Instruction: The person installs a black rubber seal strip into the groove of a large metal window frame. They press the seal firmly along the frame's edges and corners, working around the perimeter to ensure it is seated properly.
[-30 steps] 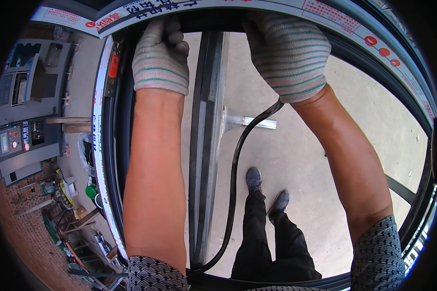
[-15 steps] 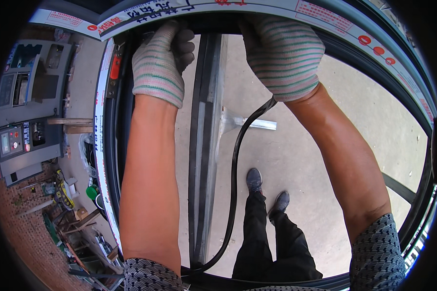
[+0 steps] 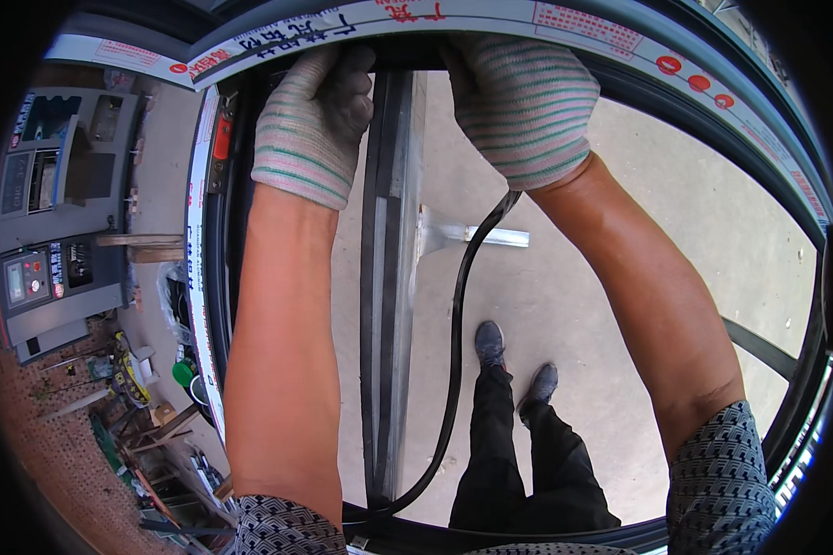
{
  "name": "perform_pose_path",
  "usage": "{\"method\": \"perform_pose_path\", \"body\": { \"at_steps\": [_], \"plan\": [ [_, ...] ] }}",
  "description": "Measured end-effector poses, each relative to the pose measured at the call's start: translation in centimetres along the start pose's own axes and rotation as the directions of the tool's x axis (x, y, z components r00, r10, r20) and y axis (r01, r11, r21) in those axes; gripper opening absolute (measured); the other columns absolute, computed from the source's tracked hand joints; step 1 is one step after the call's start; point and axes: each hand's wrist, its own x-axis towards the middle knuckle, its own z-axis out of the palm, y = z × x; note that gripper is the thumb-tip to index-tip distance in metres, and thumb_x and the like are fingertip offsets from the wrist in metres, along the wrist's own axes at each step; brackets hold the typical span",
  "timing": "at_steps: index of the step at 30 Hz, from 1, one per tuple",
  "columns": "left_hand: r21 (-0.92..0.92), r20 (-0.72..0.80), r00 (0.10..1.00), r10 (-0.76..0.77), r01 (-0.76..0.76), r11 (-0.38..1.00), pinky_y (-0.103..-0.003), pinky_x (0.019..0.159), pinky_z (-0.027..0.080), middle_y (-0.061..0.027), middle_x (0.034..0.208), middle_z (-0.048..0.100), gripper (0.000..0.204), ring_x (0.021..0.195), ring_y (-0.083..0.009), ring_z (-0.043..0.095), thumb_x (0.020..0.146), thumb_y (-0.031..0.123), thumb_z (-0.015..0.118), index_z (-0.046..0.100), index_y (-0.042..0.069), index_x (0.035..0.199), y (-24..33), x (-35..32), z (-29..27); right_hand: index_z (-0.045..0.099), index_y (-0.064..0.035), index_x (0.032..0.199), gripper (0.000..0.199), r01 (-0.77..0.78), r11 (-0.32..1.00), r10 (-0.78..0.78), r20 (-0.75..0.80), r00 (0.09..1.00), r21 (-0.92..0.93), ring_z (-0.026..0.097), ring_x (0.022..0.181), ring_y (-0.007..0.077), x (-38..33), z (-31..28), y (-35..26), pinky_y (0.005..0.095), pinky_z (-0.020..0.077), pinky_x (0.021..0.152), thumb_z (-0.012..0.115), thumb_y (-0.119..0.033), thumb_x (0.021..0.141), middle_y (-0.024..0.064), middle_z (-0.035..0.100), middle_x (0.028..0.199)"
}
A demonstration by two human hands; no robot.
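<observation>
Both hands wear knit gloves with green and pink stripes and dark grey palms. At the far side of a dark window or door frame, my right hand (image 3: 528, 111) is closed round a black rubber seal strip (image 3: 455, 351). The strip comes out below the wrist and hangs in a long curve to the near side. My left hand (image 3: 310, 134) is closed at the far left corner, fingers curled and fingertips up against the film-covered frame member (image 3: 500, 14). Whatever lies in its fingers is hidden, as are the right fingertips under the frame's edge.
A metal-and-black bar (image 3: 389, 277) crosses the opening between my forearms, with a bright metal foot (image 3: 500, 237) beside it. My shoes (image 3: 491, 344) stand on the concrete floor. Leftward are a grey machine (image 3: 60, 213), a red part (image 3: 222, 139) on the frame, and scattered scraps.
My right hand has shifted slightly left, closer to the left hand. The hanging strip has swung a little right. The left fingers are curled tighter and a little higher, near the frame.
</observation>
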Motion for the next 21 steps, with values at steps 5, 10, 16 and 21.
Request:
{"method": "perform_pose_path", "body": {
  "at_steps": [5, 10, 16, 21],
  "plan": [
    [-0.150, 0.053, 0.997, 0.061, -0.053, 0.987, -0.021, 0.063, 0.054, -0.0137, 0.108, 0.070, 0.026, 0.080, -0.0124, 0.063, 0.103, 0.019, 0.060, 0.064, 0.003, 0.123, -1.0, -0.5, -0.8, 0.069, -0.0112, 0.090, 0.008, -0.021, 1.000, 0.021, -0.015, 1.000, -0.023, 0.063, 0.060, 0.0350, 0.9, -1.3, -1.0, 0.0430, 0.0483, 0.052, 0.066, -0.008, 0.084, 0.0133, 0.065, 0.071],
    [0.035, -0.064, 0.997, 0.043, -0.041, 0.999, -0.017, 0.057, 0.051, -0.0099, 0.106, 0.070, 0.025, 0.075, -0.0080, 0.060, 0.103, 0.027, 0.061, 0.066, 0.007, 0.116, -0.6, -0.6, 0.7, 0.069, -0.0110, 0.093, 0.010, -0.031, 0.997, 0.035, 0.046, 0.998, -0.077, 0.064, 0.062, 0.0355, 0.8, -2.0, -1.1, 0.0431, 0.0493, 0.053, 0.068, -0.010, 0.084, 0.0142, 0.066, 0.073],
    [0.239, -0.286, 0.958, 0.033, 0.038, 0.970, -0.017, 0.049, 0.047, -0.0082, 0.091, 0.074, 0.021, 0.066, -0.0076, 0.061, 0.096, 0.027, 0.072, 0.068, 0.008, 0.106, 0.2, -0.3, 2.6, 0.074, -0.0124, 0.105, 0.014, 0.085, 0.995, -0.088, -0.066, 0.994, -0.051, 0.070, 0.071, 0.0285, -0.1, -0.4, 0.4, 0.0306, 0.0553, 0.061, 0.076, -0.015, 0.091, 0.0102, 0.073, 0.085],
    [0.274, -0.245, 0.969, 0.038, 0.031, 0.961, -0.023, 0.058, 0.050, -0.0085, 0.091, 0.076, 0.022, 0.068, -0.0107, 0.062, 0.097, 0.029, 0.071, 0.070, 0.008, 0.105, 0.3, 0.0, 1.6, 0.075, -0.0107, 0.106, 0.015, 0.041, 0.999, -0.041, -0.010, 0.999, -0.027, 0.070, 0.073, 0.0304, 0.1, -0.2, -0.2, 0.0325, 0.0562, 0.063, 0.075, -0.013, 0.092, 0.0114, 0.074, 0.087]
  ]
}}
